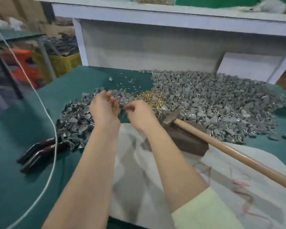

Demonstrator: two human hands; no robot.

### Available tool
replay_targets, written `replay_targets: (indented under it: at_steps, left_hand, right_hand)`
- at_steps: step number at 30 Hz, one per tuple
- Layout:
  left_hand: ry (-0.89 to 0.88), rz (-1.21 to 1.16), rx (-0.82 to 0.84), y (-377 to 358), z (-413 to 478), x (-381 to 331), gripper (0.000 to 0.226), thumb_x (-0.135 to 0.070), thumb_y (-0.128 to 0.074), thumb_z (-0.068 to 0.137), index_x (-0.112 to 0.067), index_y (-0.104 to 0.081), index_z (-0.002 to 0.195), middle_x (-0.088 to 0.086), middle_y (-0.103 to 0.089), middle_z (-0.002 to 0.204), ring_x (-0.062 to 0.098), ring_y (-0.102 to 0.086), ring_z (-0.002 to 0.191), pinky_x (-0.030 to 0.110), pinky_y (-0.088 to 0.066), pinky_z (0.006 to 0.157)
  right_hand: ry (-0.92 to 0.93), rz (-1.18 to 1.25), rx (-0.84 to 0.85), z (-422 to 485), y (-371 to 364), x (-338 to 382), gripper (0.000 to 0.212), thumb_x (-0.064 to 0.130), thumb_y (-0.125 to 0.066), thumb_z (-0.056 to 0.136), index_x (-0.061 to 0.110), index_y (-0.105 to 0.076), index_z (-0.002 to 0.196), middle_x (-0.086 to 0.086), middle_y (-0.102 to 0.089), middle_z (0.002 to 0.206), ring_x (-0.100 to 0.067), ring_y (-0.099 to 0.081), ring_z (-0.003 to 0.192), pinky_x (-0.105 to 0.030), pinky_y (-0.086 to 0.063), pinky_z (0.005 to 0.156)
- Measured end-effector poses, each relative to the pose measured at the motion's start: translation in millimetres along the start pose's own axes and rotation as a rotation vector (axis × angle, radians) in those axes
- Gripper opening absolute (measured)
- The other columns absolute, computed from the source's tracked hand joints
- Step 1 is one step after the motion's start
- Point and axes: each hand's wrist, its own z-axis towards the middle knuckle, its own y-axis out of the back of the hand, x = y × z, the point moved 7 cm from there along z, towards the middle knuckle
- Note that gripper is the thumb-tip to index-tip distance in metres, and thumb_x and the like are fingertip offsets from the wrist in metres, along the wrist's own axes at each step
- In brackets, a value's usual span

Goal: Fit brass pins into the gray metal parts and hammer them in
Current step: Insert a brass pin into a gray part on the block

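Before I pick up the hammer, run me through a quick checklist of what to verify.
1. Hammer free and within reach: ok, it lies beside the right hand.
2. Brass pins close by: ok, the pile sits just beyond the right hand.
3. One of them pinched in the right hand: cannot tell, blurred.
4. Piece from the gray parts pile held in the left hand: cannot tell.
5. Brown block top free: not ok, the hammer lies across it.
6. White cable away from the hands: ok, off to the left.

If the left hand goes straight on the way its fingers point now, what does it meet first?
Probably the gray metal parts heaped just beyond the fingertips of the left hand; how high it hovers above them is unclear.
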Motion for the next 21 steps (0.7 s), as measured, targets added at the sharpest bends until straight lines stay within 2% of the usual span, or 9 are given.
replay_targets:
  at_steps: [2,4,6,8,12,15,18,20,21]
  left_hand:
    - [-0.054,0.027,-0.117,17.6,13.2,-10.1,0.008,-0.006,-0.043,0.094,-0.01,-0.051,0.095,-0.003,-0.055,0.069,0.005,-0.043,0.043,0.016,-0.033,0.037]
    - [-0.067,0.027,-0.163,29.9,22.5,-13.8,0.012,-0.006,-0.043,0.094,-0.008,-0.053,0.099,-0.003,-0.056,0.069,0.005,-0.044,0.043,0.016,-0.032,0.037]
    - [-0.071,0.026,-0.187,36.7,26.8,-13.8,0.016,-0.006,-0.042,0.094,-0.008,-0.057,0.101,-0.003,-0.058,0.07,0.004,-0.047,0.043,0.015,-0.034,0.039]
    - [-0.061,0.041,-0.204,36.9,23.9,-11.7,0.017,-0.006,-0.042,0.095,-0.01,-0.058,0.094,-0.003,-0.059,0.069,0.004,-0.046,0.042,0.016,-0.034,0.04]
    - [-0.05,0.058,-0.21,33.6,19.1,-6.6,0.016,-0.006,-0.041,0.094,-0.011,-0.055,0.09,-0.003,-0.057,0.067,0.007,-0.045,0.046,0.016,-0.033,0.039]
    - [-0.106,0.124,-0.197,34.8,16.3,-8.6,0.012,-0.008,-0.042,0.094,-0.013,-0.053,0.093,-0.003,-0.057,0.072,0.008,-0.047,0.055,0.018,-0.035,0.045]
    - [-0.197,0.276,-0.173,32.3,11.1,-15.3,0.013,-0.007,-0.043,0.093,-0.014,-0.053,0.098,-0.002,-0.056,0.077,0.009,-0.045,0.059,0.018,-0.035,0.05]
    - [-0.249,0.472,-0.07,19.4,5.7,-16.7,0.015,-0.01,-0.046,0.092,-0.017,-0.056,0.099,-0.003,-0.054,0.079,0.008,-0.045,0.061,0.018,-0.038,0.053]
    - [-0.25,0.58,0.042,6.7,1.2,-13.2,0.015,-0.012,-0.048,0.092,-0.019,-0.059,0.1,-0.003,-0.056,0.081,0.008,-0.048,0.065,0.018,-0.042,0.057]
  right_hand:
    - [-0.014,-0.12,0.072,5.5,-23.7,2.7,0.027,0.006,-0.052,0.087,0.015,-0.07,0.104,-0.011,-0.069,0.105,-0.029,-0.062,0.097,-0.027,-0.046,0.08]
    - [-0.005,-0.197,0.119,6.6,-45.9,5.0,0.026,0.009,-0.055,0.084,0.014,-0.068,0.105,-0.011,-0.067,0.104,-0.031,-0.062,0.096,-0.029,-0.045,0.075]
    - [0.029,-0.264,0.11,9.4,-58.1,6.9,0.027,0.012,-0.057,0.083,0.015,-0.065,0.109,-0.011,-0.063,0.111,-0.032,-0.059,0.099,-0.033,-0.047,0.079]
    - [0.052,-0.3,0.074,12.1,-61.1,7.1,0.026,0.013,-0.055,0.084,0.016,-0.062,0.109,-0.012,-0.058,0.112,-0.033,-0.057,0.098,-0.036,-0.047,0.081]
    - [0.04,-0.312,0.031,14.5,-63.4,10.0,0.019,0.01,-0.052,0.083,0.015,-0.059,0.1,-0.013,-0.059,0.107,-0.034,-0.058,0.095,-0.036,-0.046,0.075]
    - [-0.008,-0.197,0.003,13.1,-57.2,9.4,0.017,0.006,-0.052,0.082,0.01,-0.06,0.097,-0.013,-0.063,0.104,-0.033,-0.058,0.096,-0.038,-0.048,0.077]
    - [-0.017,-0.133,-0.062,9.3,-37.4,10.6,0.02,0.003,-0.052,0.086,0.007,-0.061,0.103,-0.011,-0.064,0.106,-0.029,-0.057,0.099,-0.036,-0.047,0.081]
    - [0.022,-0.075,-0.119,6.7,-12.1,16.1,0.019,0.002,-0.051,0.087,0.008,-0.057,0.104,-0.01,-0.064,0.105,-0.027,-0.057,0.098,-0.036,-0.046,0.082]
    - [0.041,-0.037,-0.147,5.1,3.5,18.3,0.018,0.003,-0.05,0.088,0.009,-0.056,0.104,-0.009,-0.064,0.103,-0.026,-0.057,0.096,-0.035,-0.045,0.082]
